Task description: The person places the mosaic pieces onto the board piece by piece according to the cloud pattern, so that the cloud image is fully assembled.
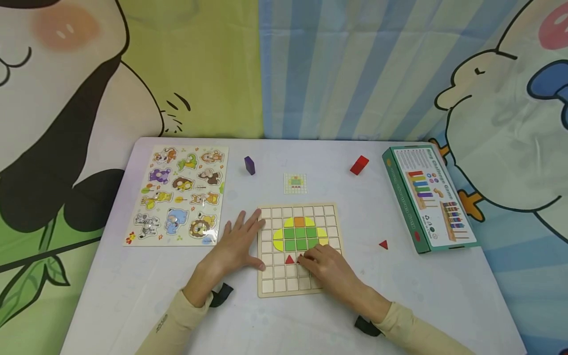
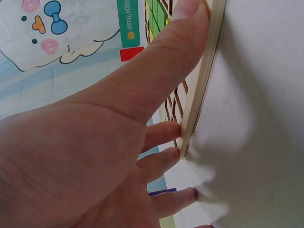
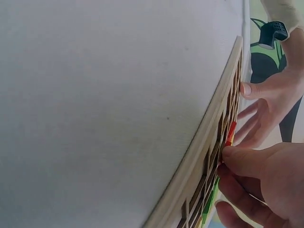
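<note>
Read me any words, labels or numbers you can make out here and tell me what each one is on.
"Ring Challenge Game", only just legible: title along the top of the green box, head view.
"...nge Game": the same title's tail, cut off, on the box in the left wrist view.
Smaller print on the box: too small.
Animal puzzle board, pattern card: pictures only.

A white table [image 1: 133, 296] stands before a cartoon-printed backdrop [image 1: 337, 69].

Bare tabletop [image 1: 133, 296] lies open at 6 o'clock; the animal puzzle [image 1: 179, 195] blocks 10 o'clock, the green box [image 1: 428, 197] blocks 2 o'clock.
</note>
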A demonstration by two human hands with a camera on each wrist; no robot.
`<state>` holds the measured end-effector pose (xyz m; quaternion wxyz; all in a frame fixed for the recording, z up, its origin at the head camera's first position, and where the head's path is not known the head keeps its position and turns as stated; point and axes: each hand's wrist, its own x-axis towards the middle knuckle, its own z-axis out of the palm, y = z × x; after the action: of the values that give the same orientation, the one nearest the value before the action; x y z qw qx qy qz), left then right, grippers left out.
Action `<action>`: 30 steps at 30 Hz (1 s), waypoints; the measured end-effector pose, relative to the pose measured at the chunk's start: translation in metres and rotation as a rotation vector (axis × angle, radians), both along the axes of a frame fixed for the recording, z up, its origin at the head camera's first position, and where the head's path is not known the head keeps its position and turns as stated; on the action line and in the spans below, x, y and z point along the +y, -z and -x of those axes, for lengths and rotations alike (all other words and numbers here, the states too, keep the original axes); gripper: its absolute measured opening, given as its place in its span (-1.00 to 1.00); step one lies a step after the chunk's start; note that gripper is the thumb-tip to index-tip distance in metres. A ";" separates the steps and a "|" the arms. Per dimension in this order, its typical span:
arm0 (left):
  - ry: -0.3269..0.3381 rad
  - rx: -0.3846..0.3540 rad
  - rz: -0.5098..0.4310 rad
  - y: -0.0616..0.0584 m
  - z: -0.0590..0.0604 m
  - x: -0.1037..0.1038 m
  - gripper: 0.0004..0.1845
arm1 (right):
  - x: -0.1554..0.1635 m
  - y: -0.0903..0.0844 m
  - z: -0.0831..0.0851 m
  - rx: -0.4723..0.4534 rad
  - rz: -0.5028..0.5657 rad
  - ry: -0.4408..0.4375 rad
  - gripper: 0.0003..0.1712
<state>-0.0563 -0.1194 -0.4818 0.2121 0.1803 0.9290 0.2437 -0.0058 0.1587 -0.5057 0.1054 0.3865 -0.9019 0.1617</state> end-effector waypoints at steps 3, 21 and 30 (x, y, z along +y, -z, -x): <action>-0.001 -0.003 0.002 -0.001 0.001 0.000 0.27 | -0.002 0.000 0.000 0.002 0.001 0.015 -0.79; -0.001 -0.016 0.002 -0.001 0.001 0.000 0.28 | -0.006 -0.007 -0.001 -0.006 -0.090 0.045 -0.76; 0.001 -0.022 0.005 -0.001 0.001 0.000 0.27 | 0.001 -0.005 -0.008 -0.003 -0.045 0.034 -0.73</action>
<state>-0.0570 -0.1193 -0.4810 0.2229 0.1774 0.9271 0.2435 0.0020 0.1600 -0.5003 0.0981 0.3730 -0.9120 0.1399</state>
